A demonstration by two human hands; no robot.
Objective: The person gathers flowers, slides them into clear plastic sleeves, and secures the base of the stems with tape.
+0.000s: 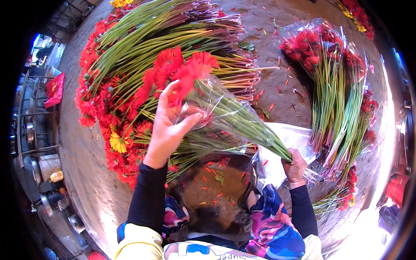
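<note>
My right hand grips the stem ends of a bunch of red gerbera-like flowers in a clear plastic sleeve, tilted up toward the upper left. My left hand is at the head end, thumb and curved fingers on the crinkled sleeve just below the red blooms; part of its grip is hidden by plastic. Behind and under the bunch lies a large pile of loose long-stemmed red flowers, with a yellow bloom among them. A white plastic sheet lies beside my right hand.
Wrapped bunches lie at the right on the grey floor, amid fallen petals. More red and yellow flowers are at the top right. Along the left edge stand a metal rack with pots and a red bag.
</note>
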